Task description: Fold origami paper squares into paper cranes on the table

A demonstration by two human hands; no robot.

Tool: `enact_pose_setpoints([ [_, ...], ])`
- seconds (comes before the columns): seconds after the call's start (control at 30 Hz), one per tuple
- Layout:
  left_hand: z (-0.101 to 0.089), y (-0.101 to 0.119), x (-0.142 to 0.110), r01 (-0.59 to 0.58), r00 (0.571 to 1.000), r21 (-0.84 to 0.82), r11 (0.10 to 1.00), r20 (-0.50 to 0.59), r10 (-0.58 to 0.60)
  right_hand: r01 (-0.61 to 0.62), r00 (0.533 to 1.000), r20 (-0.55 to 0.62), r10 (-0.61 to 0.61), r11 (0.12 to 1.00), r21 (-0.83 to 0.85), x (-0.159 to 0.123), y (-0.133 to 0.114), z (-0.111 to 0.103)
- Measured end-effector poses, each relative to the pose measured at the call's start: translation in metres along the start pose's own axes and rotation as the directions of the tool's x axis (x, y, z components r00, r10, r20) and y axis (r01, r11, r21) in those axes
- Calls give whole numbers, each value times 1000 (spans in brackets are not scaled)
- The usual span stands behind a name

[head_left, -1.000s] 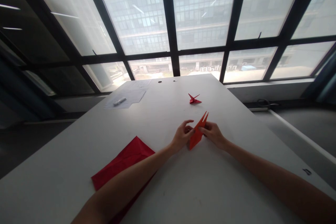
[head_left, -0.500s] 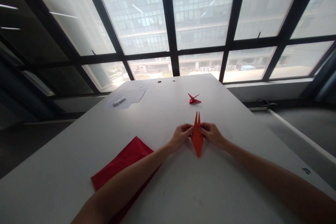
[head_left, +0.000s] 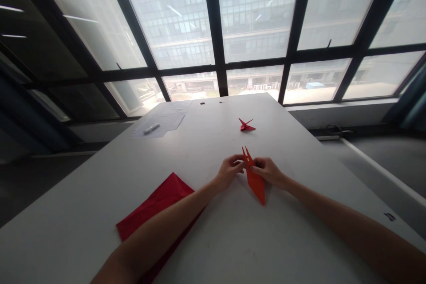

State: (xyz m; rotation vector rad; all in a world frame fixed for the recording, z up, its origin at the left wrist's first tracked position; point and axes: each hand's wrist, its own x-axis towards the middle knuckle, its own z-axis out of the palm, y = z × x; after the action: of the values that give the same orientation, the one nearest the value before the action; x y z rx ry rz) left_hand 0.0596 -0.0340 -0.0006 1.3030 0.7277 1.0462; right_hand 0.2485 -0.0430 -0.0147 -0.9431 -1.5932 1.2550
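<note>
Between my two hands is a folded piece of orange origami paper (head_left: 255, 183), a long diamond with two narrow points at its far end. It tilts, its single lower tip aimed near and to the right. My right hand (head_left: 269, 171) pinches its right edge, thumb on top. At the upper left edge, my left hand (head_left: 230, 171) has thumb and fingers closed on the paper near the base of the two points. Beyond them a finished-looking red paper crane (head_left: 246, 126) rests on the white table (head_left: 213, 142).
Red paper sheets (head_left: 159, 202) lie to the left, partly under my left forearm. Farther back on the left are white papers (head_left: 169, 123) with a whitish tube-like object (head_left: 151, 128) on them. A small dark piece (head_left: 389, 217) lies near the right edge. Windows stand behind the table.
The orange paper has turned, its two points swinging left and its lower tip moving right and nearer. My hands have shifted only slightly; the crane and red sheets stay put.
</note>
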Motion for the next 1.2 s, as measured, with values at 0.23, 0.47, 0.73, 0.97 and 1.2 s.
enact_pose_setpoints([
  [0.23, 0, 6, -2, 11, 999, -8, 1000, 42, -11, -32, 997, 69, 31, 999, 25, -3, -11, -3],
  [0.47, 0, 3, -2, 3, 999, -27, 1000, 44, -2, -43, 999, 35, 42, 999, 30, -2, -9, -3],
  [0.73, -1, 2, -2, 2, 1000, -31, 1000, 28, -2, -39, 999, -10, 39, 998, 42, 0, -5, -4],
  [0.97, 5, 3, -2, -53, 998, -21, 998, -19, 53, -67, 996, -59, 73, 993, 95, 1, -3, -4],
  [1.2, 8, -4, 0, -210, 974, 109, 972, -64, 218, -66, 998, 8, 66, 996, 51, 1, -3, -3],
])
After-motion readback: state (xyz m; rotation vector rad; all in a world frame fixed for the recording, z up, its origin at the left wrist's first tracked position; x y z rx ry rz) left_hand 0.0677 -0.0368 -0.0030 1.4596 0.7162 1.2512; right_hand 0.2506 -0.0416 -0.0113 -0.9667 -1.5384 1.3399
